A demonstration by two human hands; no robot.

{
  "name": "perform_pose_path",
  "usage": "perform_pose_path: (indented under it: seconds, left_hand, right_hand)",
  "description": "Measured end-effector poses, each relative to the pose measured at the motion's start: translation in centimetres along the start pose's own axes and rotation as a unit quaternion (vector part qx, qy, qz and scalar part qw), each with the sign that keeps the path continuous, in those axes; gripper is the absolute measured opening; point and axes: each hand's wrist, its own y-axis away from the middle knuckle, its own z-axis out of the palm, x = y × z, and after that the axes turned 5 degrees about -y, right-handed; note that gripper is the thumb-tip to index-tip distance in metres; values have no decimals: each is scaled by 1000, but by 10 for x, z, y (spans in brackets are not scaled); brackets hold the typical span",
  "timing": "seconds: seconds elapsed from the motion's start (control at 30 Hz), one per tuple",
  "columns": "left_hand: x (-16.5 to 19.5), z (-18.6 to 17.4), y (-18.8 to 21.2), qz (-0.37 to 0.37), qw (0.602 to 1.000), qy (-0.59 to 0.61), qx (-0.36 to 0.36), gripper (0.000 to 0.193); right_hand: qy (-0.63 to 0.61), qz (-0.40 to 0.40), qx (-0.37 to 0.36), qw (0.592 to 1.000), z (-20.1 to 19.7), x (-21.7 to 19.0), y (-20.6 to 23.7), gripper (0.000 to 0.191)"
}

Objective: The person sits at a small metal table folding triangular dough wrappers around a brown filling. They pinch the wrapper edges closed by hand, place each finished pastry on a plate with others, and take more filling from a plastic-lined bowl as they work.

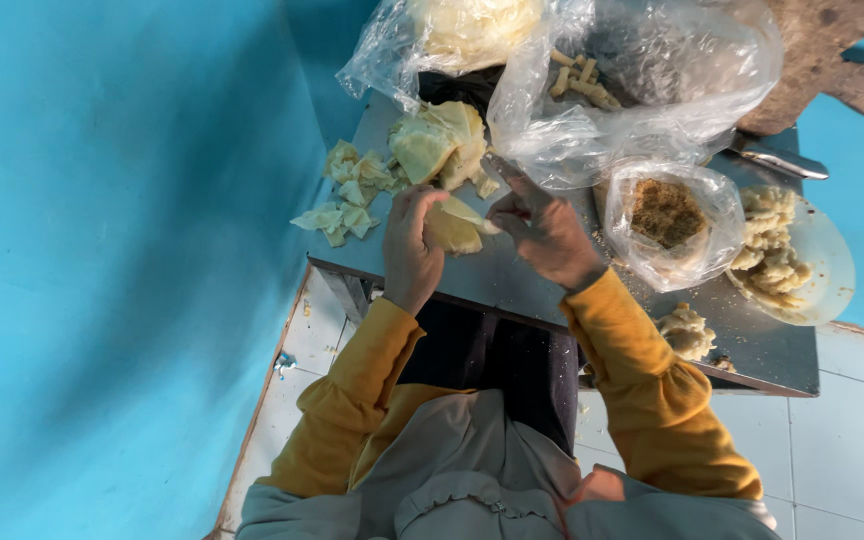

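Now both hands are on a pale yellow wedge of dough (452,228) at the near edge of the metal table (762,345) — left hand (410,245) curled around its left side, right hand (544,235) pinching the thin right tip. Cut pieces (344,195) lie just left; a clear plastic bag (667,222) of brown crumbs sits right — a plate (832,262) of pale lumps beyond

Clear plastic bag (652,60) with short pale sticks just beyond the right hand. Small bag of brown crumbs (667,215) right of it, round plate of pale lumps (812,255) further right. Cut pale scraps (347,195) left of the left hand. Metal table (772,350), turquoise wall (122,250), white floor tiles (852,440).
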Motion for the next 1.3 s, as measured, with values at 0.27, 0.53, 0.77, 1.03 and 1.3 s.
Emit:
perform_pose_path:
  seconds: [0.27, 0.53, 0.77, 1.03, 1.3]
  left_hand:
    - [6, 0, -3, 196, 968, 10, -160, 32]
    - [21, 15, 18, -104, 935, 181, -286, 31]
    - [35, -5, 9, -39, 983, 21, -181, 27]
    - [56, 0, 1, -24, 980, -29, -193, 15]
    - [67, 16, -12, 105, 960, -12, -260, 5]
  right_hand:
    - [-141, -23, -88, 986, -31, -23, 28, 76]
    - [-135, 46, -12, 990, -60, -15, 70, 72]
    - [-372, 13, -66, 926, -49, 24, 128, 53]
    - [27, 111, 88, 990, -29, 18, 134, 61]
    - [164, -214, 45, 962, -39, -12, 95, 96]
